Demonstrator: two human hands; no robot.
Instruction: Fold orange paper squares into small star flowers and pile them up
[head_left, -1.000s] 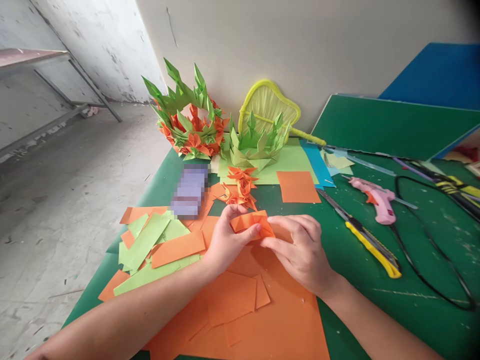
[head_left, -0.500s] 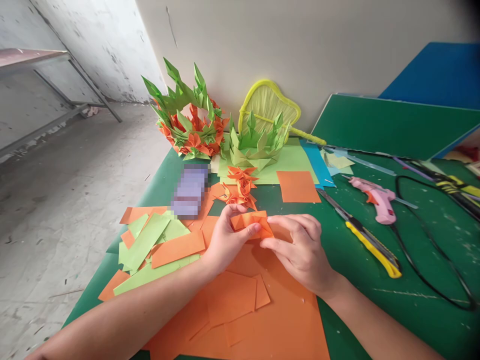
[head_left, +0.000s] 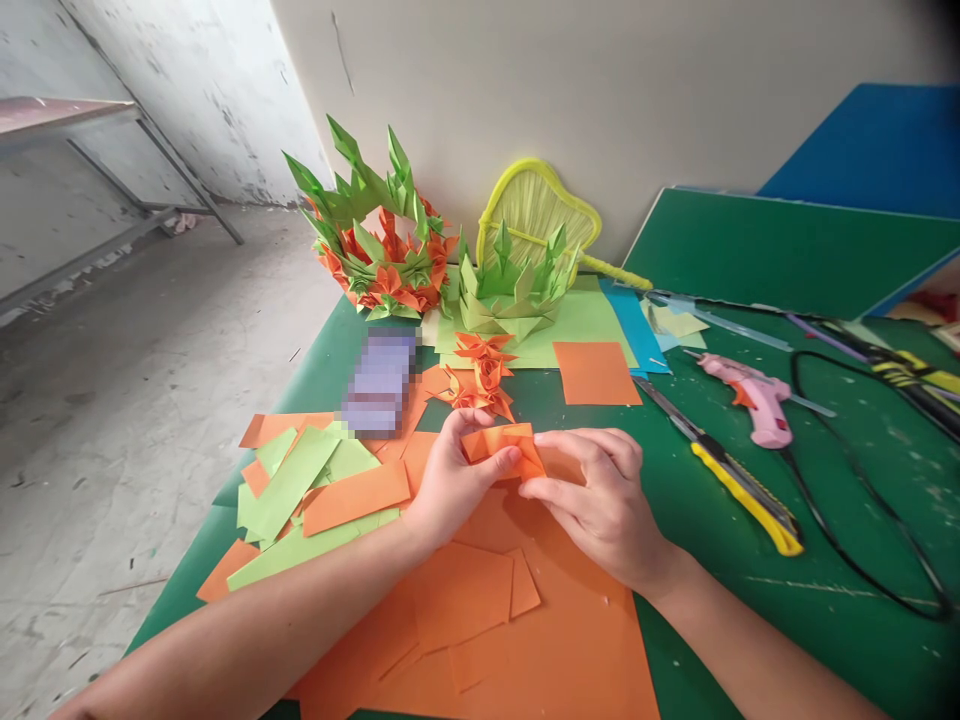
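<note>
A small folded piece of orange paper [head_left: 517, 436] is held between both hands over a large orange sheet [head_left: 570, 620]. My left hand [head_left: 469, 470] is closed on its left side, thumb in front and fingers behind. At the right edge my right hand [head_left: 600, 490] pinches the folded paper with thumb and index finger. Just beyond lie several orange paper flowers [head_left: 486, 372]. A flat orange square [head_left: 598, 374] rests behind my right hand. Loose orange paper pieces [head_left: 465, 595] lie on the sheet nearer to me.
Green and orange offcuts [head_left: 300, 480] pile up at left beside a blurred-out phone-shaped object [head_left: 381, 380]. Behind stand a green-and-orange paper crown [head_left: 382, 250], a green paper crown [head_left: 514, 295] and a yellow fan [head_left: 540, 210]. A yellow utility knife [head_left: 739, 490] and pink glue gun [head_left: 750, 395] with cord lie right.
The folded orange paper's upper right corner has shifted very slightly between my fingers. Both hands keep nearly the same place and grip.
</note>
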